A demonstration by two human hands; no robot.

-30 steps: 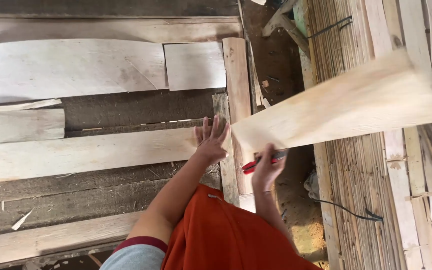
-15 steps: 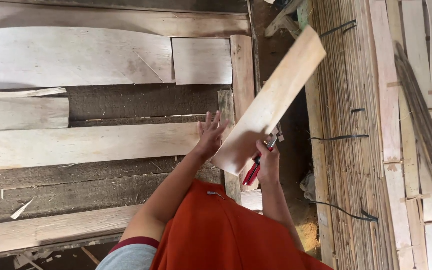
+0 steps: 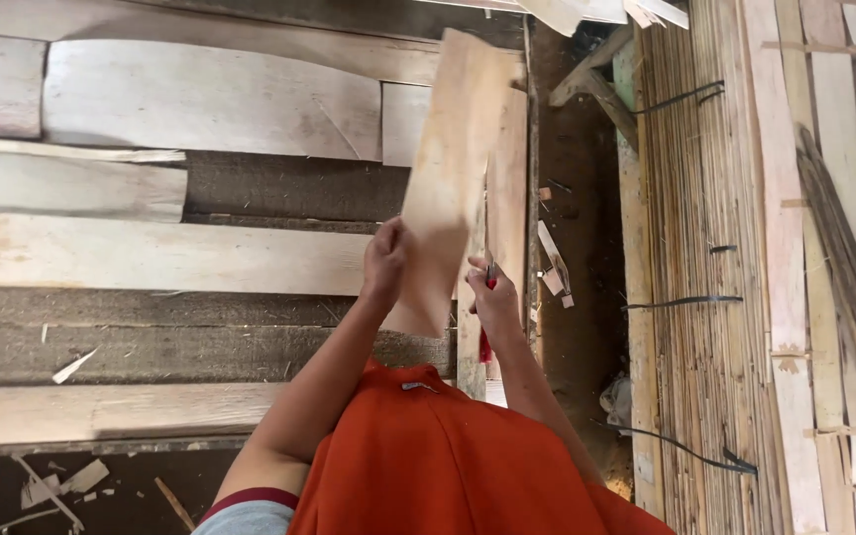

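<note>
Left hand (image 3: 386,260) gripping plank (image 3: 448,178) edge, steadying it upright-ish over bench (image 3: 151,253); right hand (image 3: 495,302) bracing opposite edge while pinching red-handled tool (image 3: 485,342).

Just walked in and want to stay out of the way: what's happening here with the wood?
A person in an orange top holds a pale wooden board upright-ish over a floor of laid planks. The left hand grips the board's left edge; the right hand steadies its right edge while also holding a red-handled tool. Bundled thin strips lie to the right.
</note>
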